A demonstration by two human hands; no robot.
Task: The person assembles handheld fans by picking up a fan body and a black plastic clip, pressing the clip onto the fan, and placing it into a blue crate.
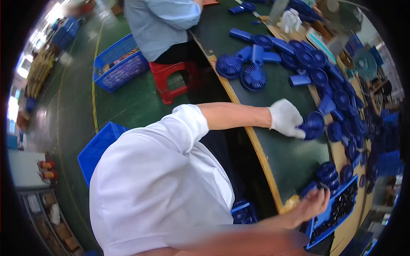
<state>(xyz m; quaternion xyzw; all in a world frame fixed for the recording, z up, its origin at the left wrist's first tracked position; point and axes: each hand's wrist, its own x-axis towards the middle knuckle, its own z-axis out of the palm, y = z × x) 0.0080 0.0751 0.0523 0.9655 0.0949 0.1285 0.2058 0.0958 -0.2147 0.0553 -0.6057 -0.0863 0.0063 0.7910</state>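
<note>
My left hand, in a white glove, reaches across the green bench top. Its fingers close on the rim of a dark blue handheld fan lying at the edge of a pile. Bare, my right hand is nearer the lower edge, with its fingers curled together. Whatever is pinched there is too small to make out. Right beside those fingertips sits another round blue fan head. A blue tray of small black parts lies next to my right hand, partly covered by it.
Many blue fans are heaped along the bench's far side; several more lie further up. A wooden edge borders the bench. A person in a light blue shirt is beside a red stool and blue crate.
</note>
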